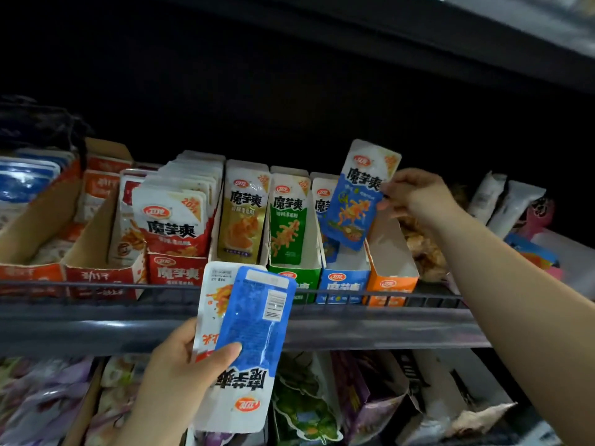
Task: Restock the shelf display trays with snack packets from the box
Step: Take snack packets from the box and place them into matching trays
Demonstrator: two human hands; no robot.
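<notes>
My right hand [415, 196] pinches a blue snack packet [357, 197] by its right edge, tilted above the blue display tray [343, 281]. That tray holds a blue packet at its back. My left hand [180, 375] grips two packets below the shelf rail: a blue one [254, 336] upside down in front, and an orange-and-white one [211, 304] behind it. On the shelf stand a red tray [175, 272] crammed with packets, a gold packet [243, 210] in a white tray, a green tray [294, 278] with a green packet, and an orange tray [394, 281] that looks empty.
A metal rail [96, 284] runs along the shelf front. Cardboard trays with red-and-white packets [96, 194] sit at the left, wrapped snacks [512, 204] at the right. The lower shelf holds purple and green bags [306, 407]. A dark shelf hangs overhead.
</notes>
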